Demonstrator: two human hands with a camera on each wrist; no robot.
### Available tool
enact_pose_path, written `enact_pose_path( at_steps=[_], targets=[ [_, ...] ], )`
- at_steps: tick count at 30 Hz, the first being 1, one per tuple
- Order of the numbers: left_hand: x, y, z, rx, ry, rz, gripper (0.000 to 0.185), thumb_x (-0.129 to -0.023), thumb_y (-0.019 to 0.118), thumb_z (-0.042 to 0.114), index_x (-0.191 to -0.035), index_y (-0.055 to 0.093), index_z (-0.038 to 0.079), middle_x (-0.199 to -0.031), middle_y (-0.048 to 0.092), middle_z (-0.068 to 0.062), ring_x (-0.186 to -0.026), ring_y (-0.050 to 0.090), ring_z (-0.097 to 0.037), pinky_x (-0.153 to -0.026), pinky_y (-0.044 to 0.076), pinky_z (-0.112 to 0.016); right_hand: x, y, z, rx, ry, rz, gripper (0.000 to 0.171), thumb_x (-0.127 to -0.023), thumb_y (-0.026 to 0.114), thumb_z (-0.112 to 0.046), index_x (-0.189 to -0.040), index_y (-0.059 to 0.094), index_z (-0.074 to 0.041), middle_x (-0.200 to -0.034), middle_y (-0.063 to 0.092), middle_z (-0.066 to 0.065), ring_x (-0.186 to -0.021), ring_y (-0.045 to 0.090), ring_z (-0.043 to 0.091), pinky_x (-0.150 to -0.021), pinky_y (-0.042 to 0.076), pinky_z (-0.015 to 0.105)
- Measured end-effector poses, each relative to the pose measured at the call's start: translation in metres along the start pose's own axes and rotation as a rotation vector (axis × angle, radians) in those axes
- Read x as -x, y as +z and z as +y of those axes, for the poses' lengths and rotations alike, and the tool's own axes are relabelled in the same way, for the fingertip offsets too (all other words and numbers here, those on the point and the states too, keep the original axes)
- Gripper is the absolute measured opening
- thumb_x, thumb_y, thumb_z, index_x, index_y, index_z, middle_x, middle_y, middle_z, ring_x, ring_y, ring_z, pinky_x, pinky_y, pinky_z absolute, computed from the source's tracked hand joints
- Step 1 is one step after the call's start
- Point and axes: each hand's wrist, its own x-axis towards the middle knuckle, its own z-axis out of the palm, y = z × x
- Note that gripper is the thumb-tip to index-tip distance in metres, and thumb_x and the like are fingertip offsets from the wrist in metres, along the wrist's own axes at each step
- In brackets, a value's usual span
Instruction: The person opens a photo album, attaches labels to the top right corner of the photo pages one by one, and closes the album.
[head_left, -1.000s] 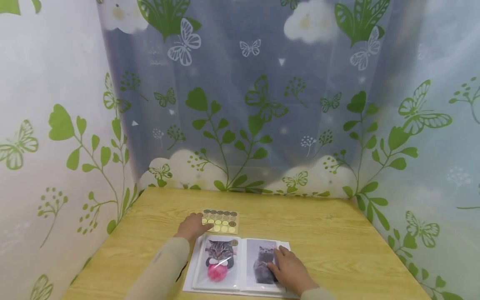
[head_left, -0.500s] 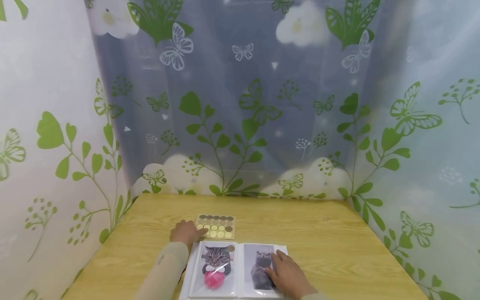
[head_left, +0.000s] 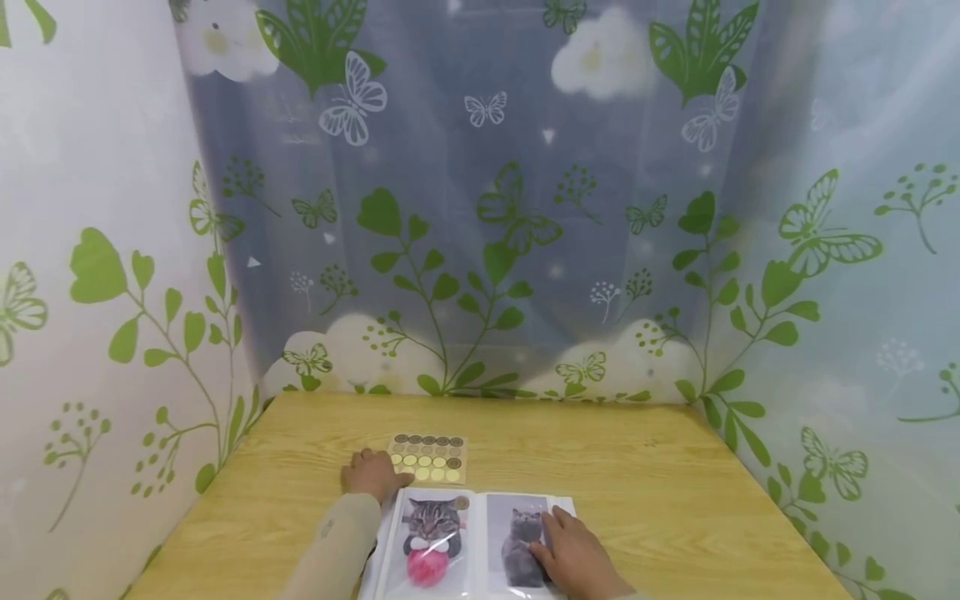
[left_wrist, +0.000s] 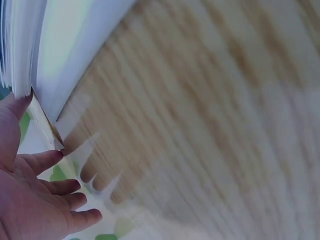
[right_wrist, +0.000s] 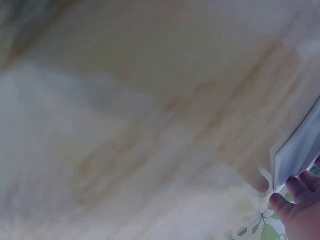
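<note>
Head view, left hand [head_left: 371,475]: relaxed, fingers touching small sheet of round gold stickers [head_left: 428,458].
Album: glossy open cat-photo album [head_left: 468,542], near table [head_left: 675,500] edge.
Right hand [head_left: 573,554]: flat, pressing right page.
Surround: leaf-printed translucent curtain [head_left: 480,208].

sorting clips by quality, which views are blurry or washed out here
Head view: sharp and evenly lit, left hand at the sticker sheet, right hand on the album. Left wrist view: table smeared by blur, fingers clearer. Right wrist view: blurriest, pale and hazy, only fingertips at the corner.
</note>
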Motion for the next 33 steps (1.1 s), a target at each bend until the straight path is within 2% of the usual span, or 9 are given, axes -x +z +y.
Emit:
enact_pose_path(
  at_steps=[6,13,21,26,30,33],
  targets=[
    [0.005,0.001,-0.002,0.054,0.002,0.011,0.063,-0.08,0.076,0.049,-0.108,0.065,-0.007,-0.117,0.056,-0.034,-0.113,0.051,-0.05,-0.093,0.043,-0.064,0.001,0.002,-0.001,-0.009,0.011,-0.024,0.057,-0.097,0.061,-0.037,-0.132,0.055,0.008,-0.137,0.05,0.031,-0.127,0.048,0.047,-0.104,0.04,0.06],
    [-0.006,0.003,-0.01,0.161,0.003,0.046,0.054,-0.08,0.077,0.045,-0.103,0.067,-0.003,-0.104,0.064,-0.024,-0.099,0.059,-0.044,-0.09,0.045,-0.062,0.001,0.005,-0.001,0.006,-0.007,0.004,0.057,-0.097,0.061,-0.038,-0.132,0.055,0.008,-0.136,0.05,0.032,-0.125,0.048,0.048,-0.104,0.04,0.06],
    [-0.002,-0.018,-0.002,0.432,-0.031,0.025,0.042,-0.086,0.074,0.036,-0.102,0.067,-0.002,-0.09,0.067,-0.01,-0.08,0.061,-0.028,-0.077,0.052,-0.051,0.002,-0.001,0.003,-0.016,-0.034,0.063,0.057,-0.096,0.061,-0.036,-0.131,0.056,0.008,-0.135,0.05,0.033,-0.125,0.048,0.049,-0.104,0.04,0.059],
    [0.003,-0.029,0.0,0.461,-0.022,0.02,0.037,-0.091,0.068,0.035,-0.099,0.067,-0.001,-0.085,0.065,-0.007,-0.076,0.059,-0.024,-0.072,0.052,-0.046,0.002,-0.003,0.002,-0.024,-0.038,0.077,0.055,-0.096,0.062,-0.034,-0.13,0.056,0.009,-0.134,0.051,0.034,-0.125,0.049,0.049,-0.105,0.039,0.059],
    [0.009,-0.035,0.0,0.495,-0.029,-0.001,0.032,-0.095,0.065,0.035,-0.092,0.065,0.003,-0.076,0.06,-0.006,-0.068,0.056,-0.022,-0.061,0.048,-0.038,0.001,-0.003,-0.001,-0.03,-0.028,0.045,0.056,-0.096,0.062,-0.033,-0.131,0.056,0.01,-0.135,0.05,0.034,-0.126,0.048,0.049,-0.105,0.038,0.06],
    [0.014,-0.04,0.002,0.527,-0.021,0.003,0.031,-0.096,0.063,0.035,-0.085,0.062,0.006,-0.073,0.057,-0.005,-0.065,0.053,-0.021,-0.058,0.046,-0.034,-0.001,-0.003,-0.001,-0.018,-0.033,0.032,0.055,-0.096,0.064,-0.033,-0.13,0.056,0.009,-0.133,0.052,0.033,-0.123,0.05,0.049,-0.103,0.04,0.06]
  ],
)
